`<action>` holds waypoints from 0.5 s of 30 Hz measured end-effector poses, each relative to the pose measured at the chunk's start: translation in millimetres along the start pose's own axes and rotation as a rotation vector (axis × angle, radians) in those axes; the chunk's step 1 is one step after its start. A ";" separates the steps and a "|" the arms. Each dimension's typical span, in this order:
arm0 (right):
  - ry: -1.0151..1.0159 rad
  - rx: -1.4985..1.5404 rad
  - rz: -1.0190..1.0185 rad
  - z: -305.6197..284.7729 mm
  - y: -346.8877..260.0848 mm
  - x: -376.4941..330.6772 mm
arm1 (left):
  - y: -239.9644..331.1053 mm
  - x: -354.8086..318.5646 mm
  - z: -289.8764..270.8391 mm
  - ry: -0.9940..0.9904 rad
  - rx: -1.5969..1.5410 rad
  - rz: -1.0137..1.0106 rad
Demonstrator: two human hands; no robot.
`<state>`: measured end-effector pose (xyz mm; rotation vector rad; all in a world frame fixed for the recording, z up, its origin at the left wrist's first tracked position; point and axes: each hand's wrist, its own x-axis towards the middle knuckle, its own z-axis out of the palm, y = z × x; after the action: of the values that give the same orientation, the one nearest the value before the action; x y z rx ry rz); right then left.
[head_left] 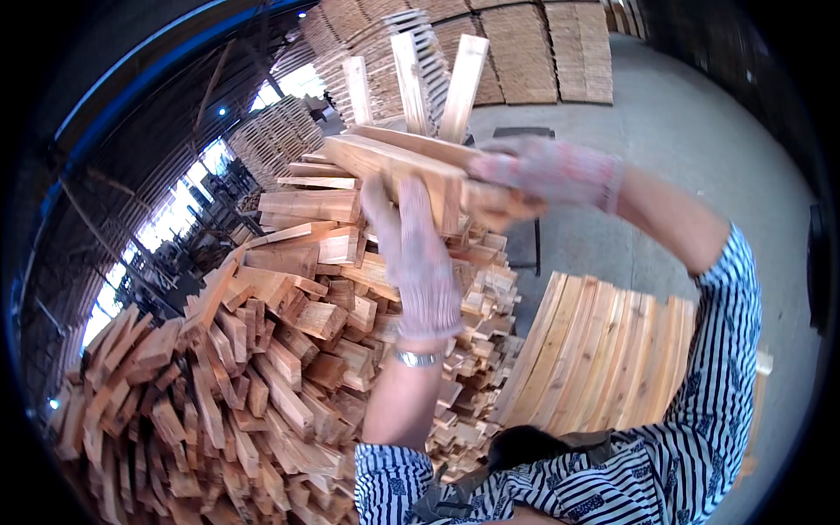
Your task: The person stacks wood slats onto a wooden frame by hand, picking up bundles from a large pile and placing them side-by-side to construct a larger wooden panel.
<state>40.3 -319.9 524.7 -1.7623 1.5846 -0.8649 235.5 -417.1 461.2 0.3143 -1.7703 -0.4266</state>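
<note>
Two short wooden boards (pixel 394 162) are lifted at a slant over the pile, nearly side by side. My left hand (pixel 416 254), in a pale knit glove, holds them from the near side, its fingers reaching up to the lower edge of the nearer board. My right hand (pixel 560 175), also gloved and blurred by motion, grips around their right end; some of its fingers are hidden behind the wood. Below my hands lies a large loose heap of short wooden pieces (pixel 297 367).
Three upright boards (pixel 409 83) stand just beyond my hands. To the right, a neat row of longer planks (pixel 604 350) leans near my body. Tall stacks of lumber (pixel 525 57) line the back, with another stack (pixel 276 136) at the far left. Concrete floor (pixel 682 157) runs along the right.
</note>
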 end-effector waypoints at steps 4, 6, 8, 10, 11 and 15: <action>0.227 0.643 0.199 15.9 8.9 -5.8 | 7.9 -7.0 -1.2 -0.102 -1.172 -0.622; 0.127 0.730 0.050 21.6 18.3 16.1 | 3.2 9.4 1.5 -0.229 -1.451 -0.794; 0.219 0.725 0.079 24.8 24.8 42.8 | 0.0 23.1 5.5 -0.189 -1.384 -0.853; 0.207 0.770 0.076 24.6 29.9 54.0 | -0.3 26.1 7.2 -0.261 -1.428 -0.838; 0.170 0.802 0.090 25.1 32.1 52.6 | 1.3 20.3 7.5 -0.264 -1.358 -0.753; 0.086 0.852 -0.115 46.9 44.4 6.9 | 13.2 -23.7 -5.5 -0.356 -1.328 -0.725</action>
<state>51.7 -330.4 461.7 -1.2009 0.9254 -1.4176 246.7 -395.7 447.6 -0.1150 -1.2752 -2.1165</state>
